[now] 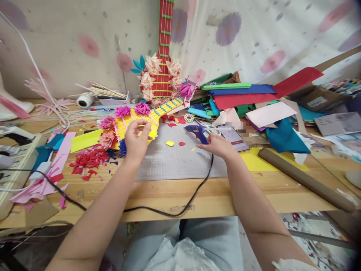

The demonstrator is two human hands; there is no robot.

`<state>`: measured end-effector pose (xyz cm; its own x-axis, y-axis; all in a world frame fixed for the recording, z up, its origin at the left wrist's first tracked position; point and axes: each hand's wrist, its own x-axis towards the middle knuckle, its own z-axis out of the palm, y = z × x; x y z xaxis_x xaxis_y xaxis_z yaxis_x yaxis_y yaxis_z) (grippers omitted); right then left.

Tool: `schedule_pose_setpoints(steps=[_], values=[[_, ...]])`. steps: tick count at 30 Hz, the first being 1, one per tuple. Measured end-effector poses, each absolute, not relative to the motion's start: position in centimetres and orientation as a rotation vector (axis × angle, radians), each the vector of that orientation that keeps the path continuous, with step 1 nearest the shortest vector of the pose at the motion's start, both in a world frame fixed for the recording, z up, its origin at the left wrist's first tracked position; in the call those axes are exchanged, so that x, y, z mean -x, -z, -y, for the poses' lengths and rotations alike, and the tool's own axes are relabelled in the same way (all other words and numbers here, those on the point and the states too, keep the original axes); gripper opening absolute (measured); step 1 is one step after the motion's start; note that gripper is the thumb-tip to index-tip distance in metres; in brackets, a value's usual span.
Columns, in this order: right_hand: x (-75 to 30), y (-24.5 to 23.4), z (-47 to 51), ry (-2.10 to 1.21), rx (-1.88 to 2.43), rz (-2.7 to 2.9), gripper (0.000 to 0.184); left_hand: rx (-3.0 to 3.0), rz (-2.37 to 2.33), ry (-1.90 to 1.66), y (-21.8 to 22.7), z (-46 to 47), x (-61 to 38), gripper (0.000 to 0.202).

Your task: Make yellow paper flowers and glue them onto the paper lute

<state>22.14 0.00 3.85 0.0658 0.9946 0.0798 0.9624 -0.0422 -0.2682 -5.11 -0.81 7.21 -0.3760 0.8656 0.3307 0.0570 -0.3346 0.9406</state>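
My right hand (216,146) is closed around the handle of a blue glue gun (195,129), its nozzle toward the left, over a grey cutting mat (180,165). My left hand (137,140) is raised in front of a yellow paper guitar (122,130). Its thumb and fingertips curl together in a pinch, and whatever may be between them is too small to make out. Pink and magenta paper flowers (123,111) decorate the guitar's body, and a blue paper flower (122,147) sits by my left wrist. A yellow paper petal (169,143) and a red petal (182,143) lie on the mat between my hands.
A red paper guitar (163,81) stands upright at the back. Red paper scraps (89,162) are heaped on the left. Coloured paper (245,98) is stacked at the right, near a brown roll (304,178). The glue gun's black cord (180,215) loops along the table's front.
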Motion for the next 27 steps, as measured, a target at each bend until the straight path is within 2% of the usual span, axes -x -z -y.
schedule_pose_setpoints(steps=[3, 6, 10, 14, 20, 27], values=[[-20.3, -4.1, 1.0, -0.308, 1.921, 2.127, 0.038, -1.266, -1.439, -1.748, -8.9, 0.0, 8.0, 0.014], [-16.5, -3.8, 1.1, -0.232, 1.453, 2.145, 0.033, -1.245, -1.520, -1.631, -9.8, -0.3, 10.0, 0.011], [-10.7, -3.6, 0.0, -0.135, 1.099, 2.193, 0.047, -1.271, -1.572, -1.532, -9.7, 0.1, 11.4, 0.017], [-6.3, -3.8, -1.2, -0.114, 1.019, 2.266, 0.056, -1.267, -1.561, -1.543, -8.6, 0.3, 11.9, 0.025], [-3.5, -3.3, -2.6, -0.068, 1.029, 2.302, 0.059, -1.271, -1.531, -1.534, -6.9, 0.0, 12.5, 0.028], [-3.2, -3.2, -3.2, -0.132, 1.042, 2.246, 0.057, -1.394, -1.577, -1.442, -5.9, 0.0, 12.6, 0.019]])
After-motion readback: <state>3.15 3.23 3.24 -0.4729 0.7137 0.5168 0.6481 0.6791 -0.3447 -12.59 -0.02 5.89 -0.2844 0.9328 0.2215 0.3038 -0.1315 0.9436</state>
